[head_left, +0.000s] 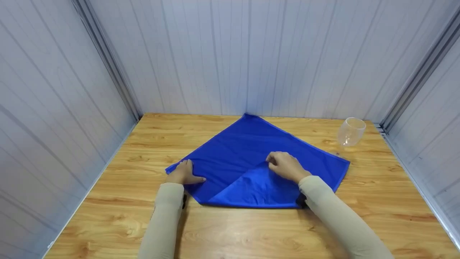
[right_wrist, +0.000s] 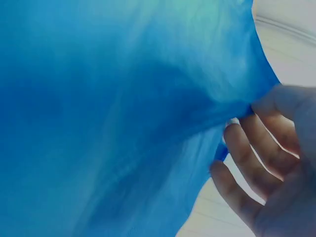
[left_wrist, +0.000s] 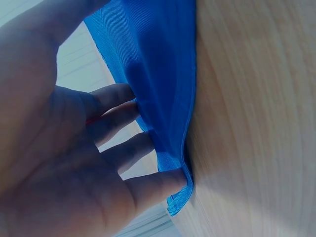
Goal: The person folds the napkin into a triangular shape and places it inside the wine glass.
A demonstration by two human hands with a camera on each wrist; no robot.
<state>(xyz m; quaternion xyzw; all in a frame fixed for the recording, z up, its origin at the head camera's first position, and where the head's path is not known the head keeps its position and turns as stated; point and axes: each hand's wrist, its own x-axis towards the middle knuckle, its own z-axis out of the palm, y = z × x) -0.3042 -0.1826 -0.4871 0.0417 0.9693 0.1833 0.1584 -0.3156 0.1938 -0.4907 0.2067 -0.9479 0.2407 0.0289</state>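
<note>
A blue cloth (head_left: 230,147) lies spread on the wooden table, its near corner folded up and over toward the middle. My right hand (head_left: 285,166) pinches that lifted corner between thumb and forefinger; in the right wrist view the cloth (right_wrist: 123,113) hangs from the pinch, the other fingers loosely bent. At the cloth's left corner my left hand (head_left: 184,173) rests with fingers spread. The left wrist view shows the fingertips of this hand (left_wrist: 74,148) touching the cloth (left_wrist: 163,64) near its hemmed edge, which buckles slightly at the little finger.
A clear glass (head_left: 351,132) stands at the back right of the wooden table (head_left: 230,233), close to the cloth's right corner. White panel walls (head_left: 230,54) enclose the table at the back and both sides. The cloth's far corner reaches the back wall.
</note>
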